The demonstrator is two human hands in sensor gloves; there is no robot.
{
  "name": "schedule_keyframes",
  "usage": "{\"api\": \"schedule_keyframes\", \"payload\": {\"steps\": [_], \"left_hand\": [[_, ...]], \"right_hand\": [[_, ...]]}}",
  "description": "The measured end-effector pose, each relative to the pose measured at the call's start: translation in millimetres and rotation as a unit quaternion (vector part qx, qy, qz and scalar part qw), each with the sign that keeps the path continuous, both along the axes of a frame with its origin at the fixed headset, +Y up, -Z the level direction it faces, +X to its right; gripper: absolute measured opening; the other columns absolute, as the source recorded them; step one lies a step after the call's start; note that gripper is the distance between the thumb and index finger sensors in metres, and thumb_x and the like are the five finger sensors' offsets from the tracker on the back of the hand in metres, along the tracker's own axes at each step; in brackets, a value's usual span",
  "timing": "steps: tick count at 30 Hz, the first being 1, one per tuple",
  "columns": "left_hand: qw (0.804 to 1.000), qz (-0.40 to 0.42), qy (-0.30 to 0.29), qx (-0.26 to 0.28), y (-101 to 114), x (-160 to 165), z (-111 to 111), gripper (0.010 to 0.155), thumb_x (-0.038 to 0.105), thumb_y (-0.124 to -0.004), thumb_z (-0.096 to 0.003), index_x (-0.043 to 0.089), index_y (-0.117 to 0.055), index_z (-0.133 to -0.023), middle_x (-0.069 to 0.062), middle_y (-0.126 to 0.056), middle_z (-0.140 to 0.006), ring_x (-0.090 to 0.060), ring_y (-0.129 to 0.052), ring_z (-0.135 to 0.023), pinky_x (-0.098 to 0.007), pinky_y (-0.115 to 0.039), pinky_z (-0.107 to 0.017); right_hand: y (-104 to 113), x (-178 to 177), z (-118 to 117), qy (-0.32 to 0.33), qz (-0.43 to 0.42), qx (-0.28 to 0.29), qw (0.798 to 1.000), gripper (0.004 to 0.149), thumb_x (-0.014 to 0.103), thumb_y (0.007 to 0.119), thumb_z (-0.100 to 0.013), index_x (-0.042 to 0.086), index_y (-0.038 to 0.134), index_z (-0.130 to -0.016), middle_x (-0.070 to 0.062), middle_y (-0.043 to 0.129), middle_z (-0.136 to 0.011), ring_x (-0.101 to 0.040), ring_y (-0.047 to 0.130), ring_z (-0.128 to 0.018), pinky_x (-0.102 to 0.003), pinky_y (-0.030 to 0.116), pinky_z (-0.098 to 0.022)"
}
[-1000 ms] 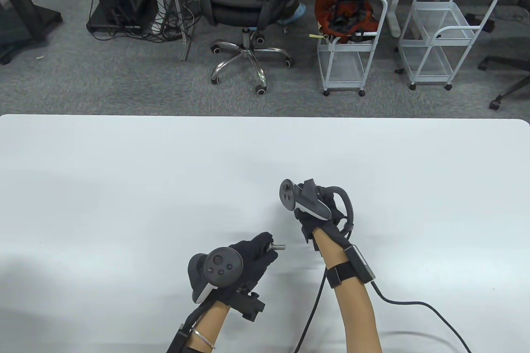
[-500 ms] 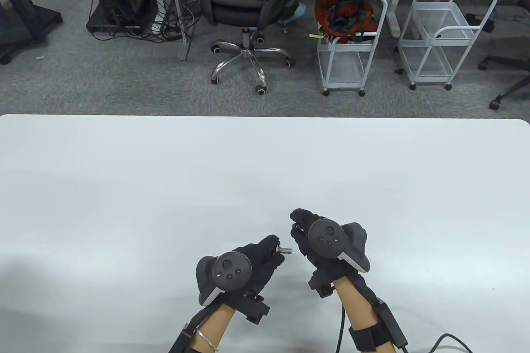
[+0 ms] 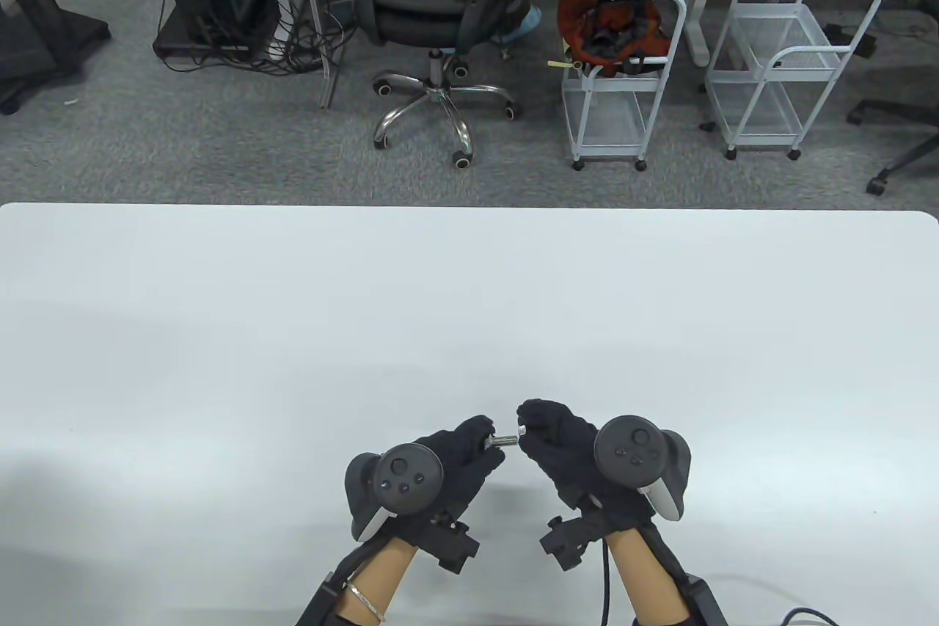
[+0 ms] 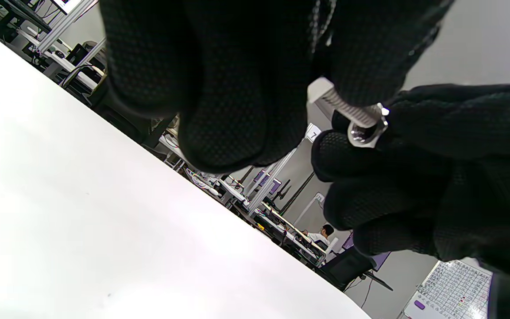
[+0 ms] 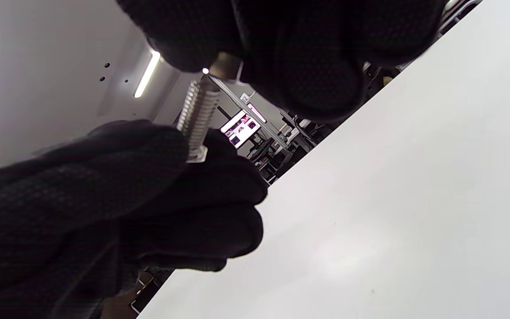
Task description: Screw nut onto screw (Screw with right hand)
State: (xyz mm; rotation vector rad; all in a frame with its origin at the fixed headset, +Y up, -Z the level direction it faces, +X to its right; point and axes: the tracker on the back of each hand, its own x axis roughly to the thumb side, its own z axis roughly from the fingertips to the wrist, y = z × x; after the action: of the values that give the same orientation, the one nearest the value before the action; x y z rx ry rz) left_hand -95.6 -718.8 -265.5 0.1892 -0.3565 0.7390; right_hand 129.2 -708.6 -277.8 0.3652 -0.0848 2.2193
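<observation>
My left hand (image 3: 486, 441) pinches a silver screw (image 3: 502, 441) by its head, threaded end pointing right, a little above the white table (image 3: 469, 288). My right hand (image 3: 527, 428) pinches a small silver nut (image 3: 521, 429) at the screw's tip. In the left wrist view the nut (image 4: 368, 130) sits at the end of the screw's thread (image 4: 348, 110), between the right hand's fingertips (image 4: 414, 128). In the right wrist view the nut (image 5: 226, 66) meets the tip of the screw (image 5: 197, 115), whose head is held by the left hand (image 5: 104, 177).
Both hands are near the table's front edge, around the middle. A cable (image 3: 799, 613) trails from the right forearm at the bottom right. Beyond the far edge stand an office chair (image 3: 440, 9) and white wire carts (image 3: 623, 90) on the floor.
My right hand has come back from farther out on the table, turned over, and brought the nut to the screw's tip. My left hand has shifted slightly right with the screw.
</observation>
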Motion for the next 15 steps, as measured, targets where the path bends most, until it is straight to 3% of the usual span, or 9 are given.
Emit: {"api": "schedule_keyframes", "payload": {"steps": [15], "left_hand": [[1.000,-0.011,-0.005,0.017,2.2,0.5,0.5,0.051,0.046,-0.082,-0.0443,0.010,-0.089,-0.080,0.002,-0.111,-0.062,-0.010,-0.112,-0.047,-0.031,-0.091,-0.043]], "right_hand": [[-1.6,0.4,2.1,0.018,-0.035,-0.025,0.999,0.047,0.027,0.079,-0.050,0.004,0.074,-0.091,-0.020,0.090,-0.077,-0.030,0.098,-0.060,-0.051,0.076,-0.048]]}}
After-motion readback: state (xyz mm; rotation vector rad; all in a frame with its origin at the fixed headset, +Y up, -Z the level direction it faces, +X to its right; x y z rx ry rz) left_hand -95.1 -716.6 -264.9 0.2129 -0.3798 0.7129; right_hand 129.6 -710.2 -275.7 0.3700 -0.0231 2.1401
